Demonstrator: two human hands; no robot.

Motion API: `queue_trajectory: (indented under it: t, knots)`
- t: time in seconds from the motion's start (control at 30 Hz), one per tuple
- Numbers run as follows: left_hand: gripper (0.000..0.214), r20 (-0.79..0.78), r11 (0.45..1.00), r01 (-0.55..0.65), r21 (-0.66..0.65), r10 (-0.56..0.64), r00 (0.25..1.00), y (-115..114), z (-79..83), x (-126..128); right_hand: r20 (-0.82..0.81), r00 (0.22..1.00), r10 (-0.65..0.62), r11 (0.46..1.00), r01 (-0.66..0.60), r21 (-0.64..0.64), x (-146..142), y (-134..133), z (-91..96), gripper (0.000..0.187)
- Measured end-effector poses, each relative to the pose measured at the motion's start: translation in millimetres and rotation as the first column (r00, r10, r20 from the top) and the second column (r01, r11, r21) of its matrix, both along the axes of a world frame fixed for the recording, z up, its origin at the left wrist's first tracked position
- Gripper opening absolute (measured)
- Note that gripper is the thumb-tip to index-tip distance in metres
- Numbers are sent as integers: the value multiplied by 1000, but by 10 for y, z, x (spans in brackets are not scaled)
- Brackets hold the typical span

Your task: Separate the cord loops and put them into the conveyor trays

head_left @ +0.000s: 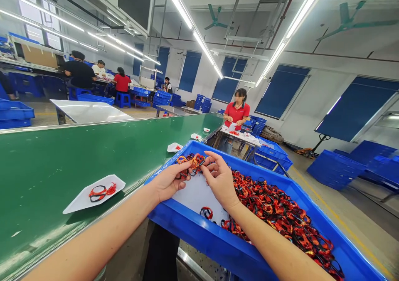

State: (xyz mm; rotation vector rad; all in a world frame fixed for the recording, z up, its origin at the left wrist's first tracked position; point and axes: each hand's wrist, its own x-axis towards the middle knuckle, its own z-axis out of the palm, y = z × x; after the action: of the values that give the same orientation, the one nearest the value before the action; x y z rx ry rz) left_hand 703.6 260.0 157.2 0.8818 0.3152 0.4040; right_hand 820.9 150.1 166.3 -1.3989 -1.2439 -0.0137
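Note:
My left hand (170,182) and my right hand (220,179) pinch a small tangle of orange, red and black woven bracelets (191,164) above a blue plastic crate (199,241). Beside my right wrist, a heap of similar bracelets (277,214) fills the crate's right side. A white sheet (196,198) lines the bare part of the crate, with a single bracelet (206,213) lying on it. Left of the crate, a white angular tray (77,202) on the green conveyor belt (62,164) holds another bracelet (101,191).
Smaller white trays (174,147) sit farther along the belt. A co-worker in a red shirt (237,114) stands at a table beyond it. Stacked blue crates (335,169) stand on the floor to the right, and more people sit at benches far left.

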Motion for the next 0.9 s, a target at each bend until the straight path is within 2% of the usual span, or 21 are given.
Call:
queue_trajectory:
  t: [0.3,0.43,0.6,0.9]
  knots:
    - [15,8,999,-13,48,13,1000,-2,-17,4,85,996,35,999,-36,12,-72,-24,6,39]
    - [13,11,996,-24,84,24,1000,-17,-20,11,74,995,66,998,-66,4,-110,-21,8,41]
    - [15,16,991,-29,133,27,1000,-37,-24,17,75,997,23,1000,-24,16,-118,-15,-2,41]
    - [17,20,983,-53,178,50,999,-16,-68,42,264,963,-54,998,47,33,-98,-25,-28,52]
